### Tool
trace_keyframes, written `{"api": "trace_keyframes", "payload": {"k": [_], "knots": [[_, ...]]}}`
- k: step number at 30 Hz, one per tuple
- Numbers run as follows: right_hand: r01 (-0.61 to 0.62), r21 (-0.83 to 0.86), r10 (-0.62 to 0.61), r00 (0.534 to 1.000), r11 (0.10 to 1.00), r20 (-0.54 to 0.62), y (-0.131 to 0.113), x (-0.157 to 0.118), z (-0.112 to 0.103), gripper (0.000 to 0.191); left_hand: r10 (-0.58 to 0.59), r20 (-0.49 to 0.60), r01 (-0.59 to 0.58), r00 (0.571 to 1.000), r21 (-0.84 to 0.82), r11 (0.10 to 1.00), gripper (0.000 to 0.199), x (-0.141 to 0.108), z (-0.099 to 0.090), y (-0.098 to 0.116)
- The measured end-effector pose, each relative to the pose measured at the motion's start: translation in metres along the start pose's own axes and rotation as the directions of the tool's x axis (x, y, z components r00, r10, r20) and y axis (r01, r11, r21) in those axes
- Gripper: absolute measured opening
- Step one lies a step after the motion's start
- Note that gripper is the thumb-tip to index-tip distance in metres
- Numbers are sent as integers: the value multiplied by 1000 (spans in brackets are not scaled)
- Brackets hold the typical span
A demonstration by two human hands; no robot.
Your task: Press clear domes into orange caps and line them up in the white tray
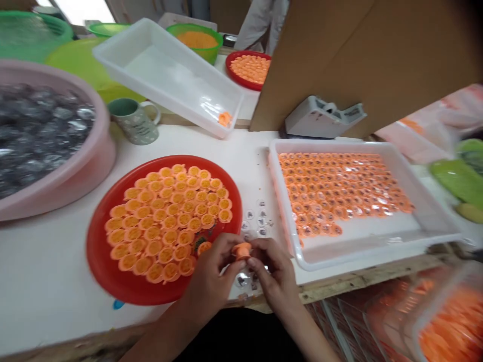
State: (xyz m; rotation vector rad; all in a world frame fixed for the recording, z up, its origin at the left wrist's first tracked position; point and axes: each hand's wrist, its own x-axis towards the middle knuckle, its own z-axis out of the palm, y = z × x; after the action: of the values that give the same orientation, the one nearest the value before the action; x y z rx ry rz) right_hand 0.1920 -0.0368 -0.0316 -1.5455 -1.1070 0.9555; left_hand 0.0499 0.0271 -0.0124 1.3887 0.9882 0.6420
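Between my two hands, near the table's front edge, is a small round orange plastic cup (242, 250). My left hand (214, 269) pinches it from the left, and my right hand (274, 274) grips its right side with thumb and fingers. To the left lies a red round tray (101, 261) with many orange cups (169, 223) filled with yellow-orange bits. Small clear discs (261, 221) with dark prints are spread on the table just beyond and below my hands. On the right, a white tray (377, 236) holds rows of orange cups topped with printed clear discs.
A pink basin (107, 156) of clear shiny pieces stands at the left. Behind are a mug (134, 120), a tilted white bin (166, 65) with one orange piece, a tape dispenser (320, 118) and a cardboard panel (358, 65). Orange parts fill a container (449, 322) below right.
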Motion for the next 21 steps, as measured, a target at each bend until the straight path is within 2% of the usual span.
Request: {"api": "trace_keyframes", "payload": {"k": [2,5,9,11,13,15,17,19,20,21], "knots": [[12,33,-13,1000,999,21,-6,4,0,17,-82,15,83,996,-104,991,20,1,-3,1],[31,19,-31,999,999,-11,-12,5,4,14,-140,11,140,990,-30,990,21,3,-8,-4],[149,-149,-169,977,977,-127,-17,4,14,12,-12,-51,22,999,194,981,19,5,-4,-11],[170,-216,-202,970,961,-136,-17,8,6,14,49,-28,-41,998,234,971,21,9,4,-8],[136,-281,-174,978,950,-114,-17,16,-22,15,76,8,-76,997,208,975,33,15,11,0],[69,-351,-133,977,934,-164,-16,22,-70,20,101,-9,-96,995,208,973,46,22,10,9],[-39,-399,-102,940,916,-326,-10,28,-131,23,113,-78,-84,991,307,948,39,27,-3,16],[-145,-437,-59,906,888,-420,7,35,-187,21,90,-148,-14,985,449,893,20,29,-24,18],[-216,-494,-35,893,842,-450,18,40,-208,21,68,-174,29,982,500,865,16,29,-36,17],[-326,-690,-71,875,646,-479,32,47,-224,30,48,-190,63,981,537,841,17,27,-47,15]]}}
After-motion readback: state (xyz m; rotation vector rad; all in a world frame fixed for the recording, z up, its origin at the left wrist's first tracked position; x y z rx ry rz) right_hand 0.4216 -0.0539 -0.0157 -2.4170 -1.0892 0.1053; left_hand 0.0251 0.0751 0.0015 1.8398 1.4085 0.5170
